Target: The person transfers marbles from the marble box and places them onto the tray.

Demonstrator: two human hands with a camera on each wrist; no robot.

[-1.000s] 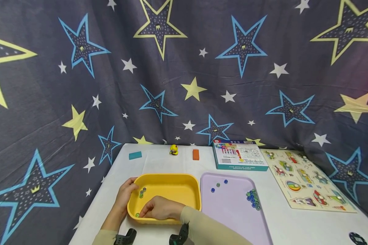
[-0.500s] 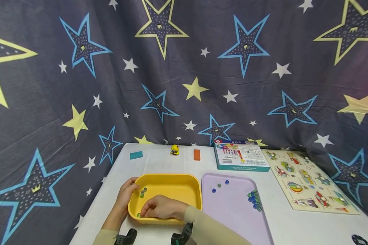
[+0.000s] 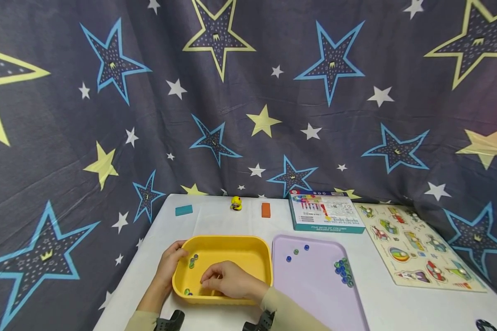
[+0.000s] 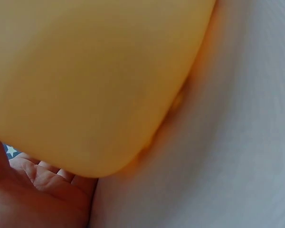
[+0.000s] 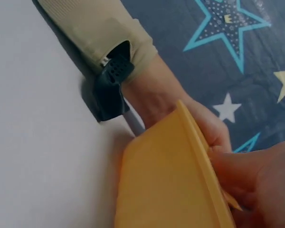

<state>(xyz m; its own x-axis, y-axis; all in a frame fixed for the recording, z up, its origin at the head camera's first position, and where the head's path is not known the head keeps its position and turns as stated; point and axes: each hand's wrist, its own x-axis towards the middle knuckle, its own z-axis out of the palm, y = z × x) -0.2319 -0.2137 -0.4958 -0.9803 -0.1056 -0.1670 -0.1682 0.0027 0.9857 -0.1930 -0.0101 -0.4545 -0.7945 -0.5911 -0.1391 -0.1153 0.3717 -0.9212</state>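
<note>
A yellow plastic bin [image 3: 228,246] stands on the table, its left end gripped by my left hand [image 3: 167,266], thumb over the rim. In the left wrist view, the fingers [image 4: 52,173] lie behind the bin's wall. Over the bin's floor, near its front side, is my right hand [image 3: 232,280] with bent fingers; whether anything sits between the fingertips is hidden. A green marble [image 3: 187,291] lies in the front left corner beside a small blue one [image 3: 190,293]. Several marbles [image 3: 192,262] form a short line near the left wall.
To the right, a lilac tray [image 3: 306,285] carries a cluster of blue and green marbles [image 3: 343,272] and 3 loose ones. Behind are a teal block [image 3: 184,210], a yellow toy figure [image 3: 236,203], an orange block [image 3: 266,210], a boxed game [image 3: 327,216] and a picture puzzle board [image 3: 418,250].
My right hand has lifted and moved right, away from the bin's front left corner, where a blue marble now shows beside the green one. The left hand keeps its place on the bin.
</note>
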